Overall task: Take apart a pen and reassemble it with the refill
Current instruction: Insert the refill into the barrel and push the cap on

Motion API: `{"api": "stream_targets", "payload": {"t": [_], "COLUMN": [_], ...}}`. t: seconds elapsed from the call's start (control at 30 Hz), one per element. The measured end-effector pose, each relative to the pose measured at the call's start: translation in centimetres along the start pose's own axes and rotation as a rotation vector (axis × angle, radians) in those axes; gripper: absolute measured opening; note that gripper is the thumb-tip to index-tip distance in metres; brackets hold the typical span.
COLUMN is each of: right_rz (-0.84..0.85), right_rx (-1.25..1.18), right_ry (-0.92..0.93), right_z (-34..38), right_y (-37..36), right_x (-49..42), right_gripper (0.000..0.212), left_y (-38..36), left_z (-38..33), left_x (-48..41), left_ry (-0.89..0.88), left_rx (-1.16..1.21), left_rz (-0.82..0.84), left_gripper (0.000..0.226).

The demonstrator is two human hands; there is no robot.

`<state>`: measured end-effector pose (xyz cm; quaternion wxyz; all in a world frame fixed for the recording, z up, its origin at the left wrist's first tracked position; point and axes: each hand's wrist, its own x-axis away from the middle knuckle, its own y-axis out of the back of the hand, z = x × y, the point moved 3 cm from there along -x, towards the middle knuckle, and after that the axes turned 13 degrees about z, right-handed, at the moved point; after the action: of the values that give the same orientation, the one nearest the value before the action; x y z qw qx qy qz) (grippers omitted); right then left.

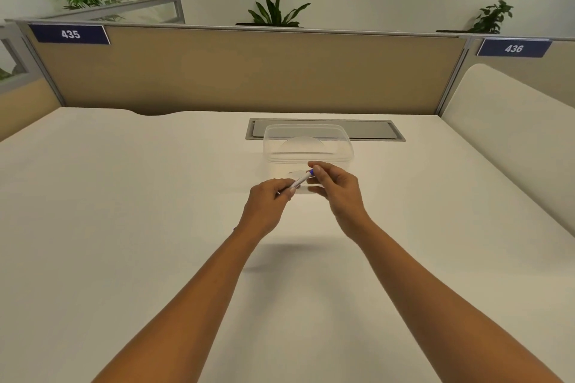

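Observation:
A white pen with dark print on its barrel and a blue end is held slanted above the white desk. My left hand pinches its lower left end. My right hand pinches the blue upper right end between thumb and forefinger. Both hands hover just in front of a clear plastic container. Part of the pen's tip is hidden by my left fingers. No separate refill is visible.
The clear container stands mid-desk, in front of a grey cable hatch. A tan partition closes the back, with labels 435 and 436. A white divider rises at the right. Plants stand behind the partition.

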<state>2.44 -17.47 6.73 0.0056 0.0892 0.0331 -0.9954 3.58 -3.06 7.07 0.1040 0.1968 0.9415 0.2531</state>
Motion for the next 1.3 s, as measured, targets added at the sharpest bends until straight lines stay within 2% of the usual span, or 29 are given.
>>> {"api": "stream_targets", "payload": {"t": [0.1, 0.2, 0.4, 0.73, 1.07, 1.17, 1.3], "right_rz": [0.065, 0.133, 0.185, 0.198, 0.288, 0.281, 0.201], "right_rx": [0.186, 0.351, 0.463, 0.403, 0.413, 0.287, -0.019], "right_ry": [-0.001, 0.043, 0.086, 0.023, -0.08, -0.105, -0.083], "right_z": [0.1, 0.6, 1.5, 0.6, 0.3, 0.2, 0.0], "right_y": [1.1, 1.5, 1.8, 1.6, 1.6, 1.3, -0.1], "right_x": [-0.4, -0.6, -0.8, -0.7, -0.6, -0.3, 0.2], "right_gripper": [0.021, 0.016, 0.013, 0.013, 0.019, 0.025, 0.035], "left_y": [0.5, 1.1, 1.5, 1.5, 1.1, 0.9, 0.6], "left_z": [0.3, 0.4, -0.2, -0.7, -0.4, -0.1, -0.3], "left_x": [-0.4, -0.8, -1.1, -0.9, -0.8, -0.8, -1.1], "left_ry": [0.044, 0.074, 0.043, -0.04, -0.112, -0.085, -0.022], "left_rx": [-0.016, -0.064, -0.123, -0.38, -0.5, -0.407, -0.074], "left_rz": [0.048, 0.068, 0.053, 0.033, 0.009, -0.005, -0.055], "left_gripper": [0.018, 0.018, 0.017, 0.021, 0.022, 0.021, 0.019]}}
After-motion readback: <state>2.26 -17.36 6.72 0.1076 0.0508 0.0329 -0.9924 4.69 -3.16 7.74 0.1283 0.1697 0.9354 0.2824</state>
